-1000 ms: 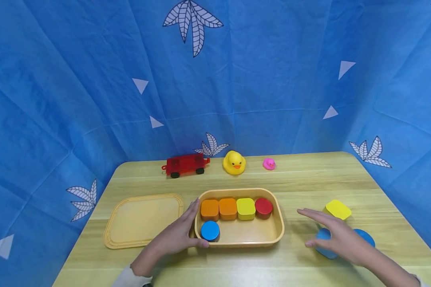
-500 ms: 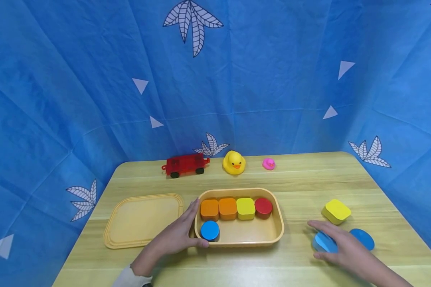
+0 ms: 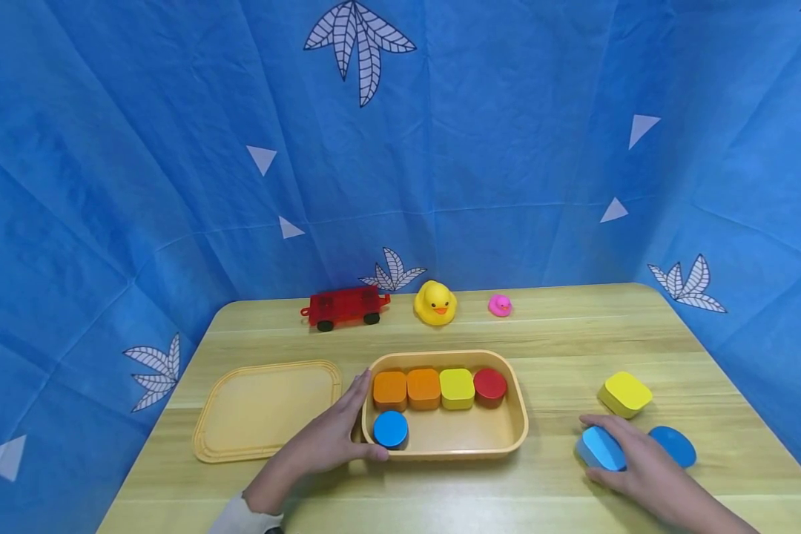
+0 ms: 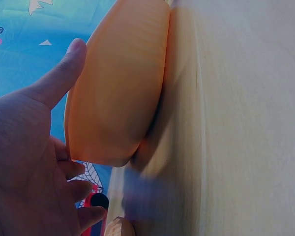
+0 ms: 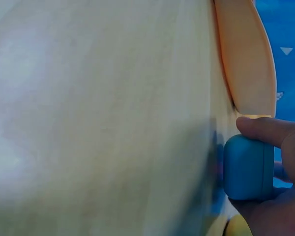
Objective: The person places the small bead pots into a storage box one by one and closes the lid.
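Note:
In the head view my left hand point(image 3: 330, 437) holds the left end of a shallow orange-tan plastic box point(image 3: 450, 452), thumb at its front edge and fingers along its left side. Inside stand two orange blocks point(image 3: 423, 389), a yellow block point(image 3: 457, 389), a red round block point(image 3: 490, 387) and a blue round block point(image 3: 391, 429). To the right, my right hand point(image 3: 644, 463) grips a light blue rounded block point(image 3: 602, 448) between thumb and fingers. The right wrist view shows that same light blue block point(image 5: 248, 167) under the thumb.
A dark blue round block point(image 3: 674, 446) lies just right of the right hand, and a yellow block point(image 3: 625, 394) behind it. A flat tan lid point(image 3: 267, 411) lies left. At the back stand a red toy wagon point(image 3: 345, 306), a yellow duck point(image 3: 435, 302) and a pink duck point(image 3: 500, 305).
My right hand has come down and closed round the light blue block, which has shifted slightly left and turned a little. The left hand and the box have stayed in place.

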`<state>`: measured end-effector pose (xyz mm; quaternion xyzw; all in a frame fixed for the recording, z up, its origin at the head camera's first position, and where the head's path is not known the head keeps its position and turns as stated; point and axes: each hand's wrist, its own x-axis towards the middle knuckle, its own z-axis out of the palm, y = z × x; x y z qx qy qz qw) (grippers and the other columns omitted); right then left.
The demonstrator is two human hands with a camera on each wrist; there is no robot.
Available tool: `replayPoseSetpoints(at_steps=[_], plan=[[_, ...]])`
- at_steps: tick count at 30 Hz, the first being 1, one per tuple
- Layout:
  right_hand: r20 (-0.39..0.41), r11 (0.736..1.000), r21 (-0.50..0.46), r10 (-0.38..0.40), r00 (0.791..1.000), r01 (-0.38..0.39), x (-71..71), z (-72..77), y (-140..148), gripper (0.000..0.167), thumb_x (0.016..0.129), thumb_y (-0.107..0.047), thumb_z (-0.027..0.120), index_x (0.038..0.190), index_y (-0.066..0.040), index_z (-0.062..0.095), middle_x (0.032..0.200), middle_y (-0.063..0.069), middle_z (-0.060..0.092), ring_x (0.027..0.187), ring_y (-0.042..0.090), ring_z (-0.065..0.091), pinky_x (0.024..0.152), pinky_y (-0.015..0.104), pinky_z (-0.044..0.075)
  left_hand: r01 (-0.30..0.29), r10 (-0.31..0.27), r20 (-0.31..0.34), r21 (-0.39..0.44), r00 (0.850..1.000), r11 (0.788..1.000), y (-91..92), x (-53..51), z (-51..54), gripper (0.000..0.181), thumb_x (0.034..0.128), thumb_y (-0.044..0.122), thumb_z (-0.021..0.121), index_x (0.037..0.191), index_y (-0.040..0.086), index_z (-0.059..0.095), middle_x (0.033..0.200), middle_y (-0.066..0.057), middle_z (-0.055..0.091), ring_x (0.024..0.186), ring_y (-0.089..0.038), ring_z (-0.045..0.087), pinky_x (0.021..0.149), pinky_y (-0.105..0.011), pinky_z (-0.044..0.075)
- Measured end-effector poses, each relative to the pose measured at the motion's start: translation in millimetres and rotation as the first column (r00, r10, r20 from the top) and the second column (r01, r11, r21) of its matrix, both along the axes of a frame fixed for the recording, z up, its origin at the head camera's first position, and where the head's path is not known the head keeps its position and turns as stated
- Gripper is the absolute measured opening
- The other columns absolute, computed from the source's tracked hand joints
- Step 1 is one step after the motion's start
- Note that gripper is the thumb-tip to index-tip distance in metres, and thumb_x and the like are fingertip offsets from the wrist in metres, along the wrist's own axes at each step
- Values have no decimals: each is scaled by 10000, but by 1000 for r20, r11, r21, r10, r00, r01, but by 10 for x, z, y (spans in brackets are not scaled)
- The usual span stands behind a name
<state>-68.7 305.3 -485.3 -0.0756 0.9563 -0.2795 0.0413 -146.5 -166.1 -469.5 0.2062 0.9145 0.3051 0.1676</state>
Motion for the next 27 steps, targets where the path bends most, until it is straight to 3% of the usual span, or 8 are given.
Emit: replayPoseSetpoints(at_steps=[4, 7, 11, 16, 22, 27], plan=[[41, 999, -19, -27, 999, 28, -59, 75, 2, 769, 796, -338, 898, 1407, -48, 531, 1366, 267, 594, 1105, 405, 632, 784, 540, 578, -3, 3, 5, 1, 1000, 1000, 0, 5, 6, 1238, 811, 628, 789, 1670, 290, -37, 1744, -50, 25, 1573, -368, 179, 1187, -617, 317], [6, 999, -38, -11, 1000, 11, -89, 138, -12, 751, 813, -340, 888, 1407, -49, 532, 1359, 286, 590, 1091, 406, 631, 760, 534, 579, -8, 8, 12, 0, 1000, 1000, 3, 7, 9, 1237, 811, 632, 787, 1668, 299, -41, 1744, -44, 21, 1574, -366, 176, 1189, -617, 314], [-96, 996, -81, 34, 995, -42, -111, 236, -56, 694, 836, -291, 879, 1406, -79, 545, 1350, 236, 612, 1106, 388, 628, 776, 514, 575, -13, 13, 15, -9, 1000, 1000, 6, 6, 10, 1236, 810, 641, 780, 1667, 305, -44, 1745, -42, 23, 1575, -363, 176, 1188, -613, 317], [-191, 990, -88, 89, 978, -108, -165, 375, -127, 672, 837, -229, 882, 1417, -160, 551, 1372, 143, 612, 1112, 325, 620, 758, 330, 559, -14, 14, 18, -6, 1000, 1000, 4, 9, 16, 1233, 810, 640, 781, 1667, 305, -39, 1744, -44, 27, 1574, -365, 179, 1187, -614, 319], [-239, 979, -117, 134, 962, -166, -215, 515, -250, 730, 828, -160, 883, 1473, -279, 562, 1361, 54, 608, 1119, 260, 601, 781, 243, 551, -12, 12, 22, -6, 1000, 1000, 4, 10, 26, 1233, 812, 640, 780, 1668, 300, -41, 1744, -45, 25, 1575, -363, 175, 1187, -616, 317], [-208, 967, -161, 161, 965, -196, -260, 630, -413, 673, 922, -263, 805, 1524, -321, 512, 1370, 53, 599, 1133, 244, 597, 792, 259, 561, -13, 13, 21, -5, 1000, 1000, 9, 10, 28, 1238, 809, 636, 786, 1669, 295, -38, 1744, -46, 25, 1575, -361, 176, 1190, -611, 316]])
